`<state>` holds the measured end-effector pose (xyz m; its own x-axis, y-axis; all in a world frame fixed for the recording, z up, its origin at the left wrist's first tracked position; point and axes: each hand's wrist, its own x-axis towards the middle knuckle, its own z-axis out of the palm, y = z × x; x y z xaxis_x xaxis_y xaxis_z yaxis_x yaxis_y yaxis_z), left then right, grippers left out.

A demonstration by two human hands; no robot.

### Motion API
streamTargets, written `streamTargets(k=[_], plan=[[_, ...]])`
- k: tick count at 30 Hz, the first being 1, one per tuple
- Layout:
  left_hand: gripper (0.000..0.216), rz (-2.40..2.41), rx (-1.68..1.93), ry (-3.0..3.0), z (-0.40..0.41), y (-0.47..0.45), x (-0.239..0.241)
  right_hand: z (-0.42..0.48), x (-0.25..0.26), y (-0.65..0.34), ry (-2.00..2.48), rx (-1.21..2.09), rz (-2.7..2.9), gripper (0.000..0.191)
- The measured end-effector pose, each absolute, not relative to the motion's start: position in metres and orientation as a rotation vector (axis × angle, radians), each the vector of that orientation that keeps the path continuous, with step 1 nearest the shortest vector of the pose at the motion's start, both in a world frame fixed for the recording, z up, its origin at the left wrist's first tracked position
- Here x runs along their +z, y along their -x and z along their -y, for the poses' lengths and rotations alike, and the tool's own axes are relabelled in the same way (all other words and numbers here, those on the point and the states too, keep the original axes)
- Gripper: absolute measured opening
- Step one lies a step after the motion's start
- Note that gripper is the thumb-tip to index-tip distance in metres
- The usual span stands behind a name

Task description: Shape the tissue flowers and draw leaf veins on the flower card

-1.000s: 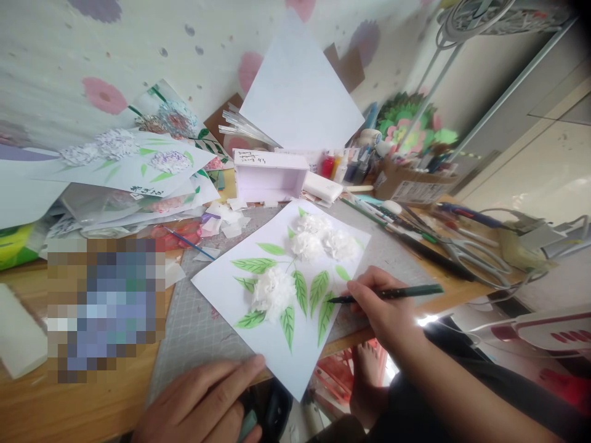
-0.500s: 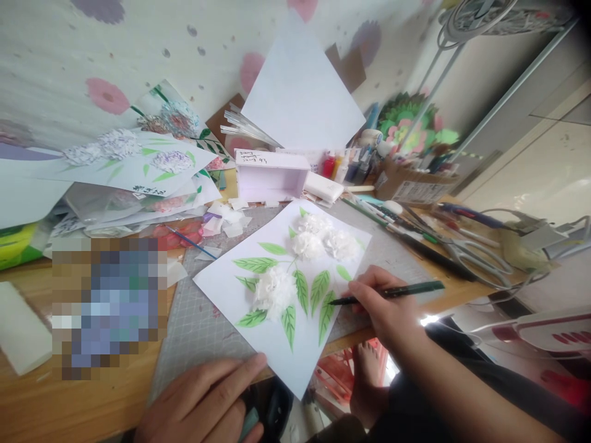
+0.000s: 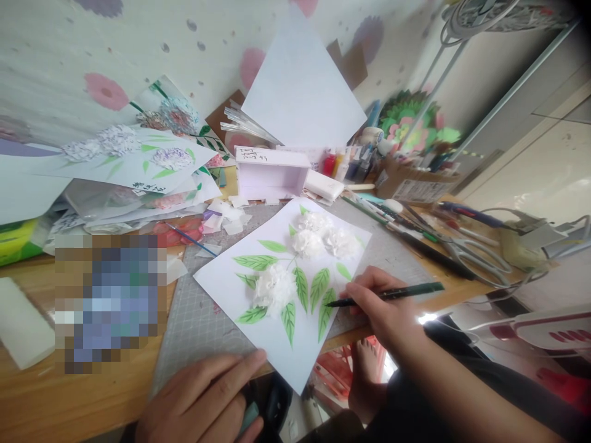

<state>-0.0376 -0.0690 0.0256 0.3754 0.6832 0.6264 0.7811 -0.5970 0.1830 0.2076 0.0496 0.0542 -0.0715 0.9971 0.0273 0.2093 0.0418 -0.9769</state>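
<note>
My right hand (image 3: 383, 301) grips a dark brush pen (image 3: 413, 290), its black tip at the vein lines of a green leaf (image 3: 326, 314) near the right edge of a white sheet (image 3: 272, 363). White crumpled-paper flowers (image 3: 276, 289) stand up from the sheet, three of them clustered toward its far corner. Around them are green painted leaves, most with dark veins. My left hand (image 3: 203, 394) lies at the near left edge of the sheet, fingers stretched out, the index fingertip touching the paper. A small teal thing shows below its fingers, mostly hidden.
A grey cutting mat (image 3: 184, 332) lies beneath the sheet. Scissors (image 3: 480, 255) and several pens are at the right. An open white box (image 3: 272, 178) and paper scraps (image 3: 231, 216) sit behind. Finished flower pictures (image 3: 184, 166) are piled at the left, beside a blurred-out patch.
The pen tip has shifted slightly left across the leaf. My left hand stays in place, and the sheet looks almost unmoved.
</note>
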Motion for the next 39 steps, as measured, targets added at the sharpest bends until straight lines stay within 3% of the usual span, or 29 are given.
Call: streamTargets(k=[16,25,32,39], plan=[[0.017,1.250,-1.060,2.467,0.068,0.042,0.016,-0.050,0.054,-0.208,1.285,1.129,1.438,0.023],[0.036,1.349,-1.066,2.384,0.068,0.035,0.021,-0.046,0.058,-0.207,1.142,1.177,1.663,0.025],[0.017,1.253,-1.027,2.479,0.068,0.042,0.020,-0.046,0.054,-0.206,1.164,1.147,1.666,0.024],[0.011,1.230,-1.070,2.548,0.069,0.044,0.020,-0.059,0.061,-0.217,1.113,1.135,1.117,0.026]])
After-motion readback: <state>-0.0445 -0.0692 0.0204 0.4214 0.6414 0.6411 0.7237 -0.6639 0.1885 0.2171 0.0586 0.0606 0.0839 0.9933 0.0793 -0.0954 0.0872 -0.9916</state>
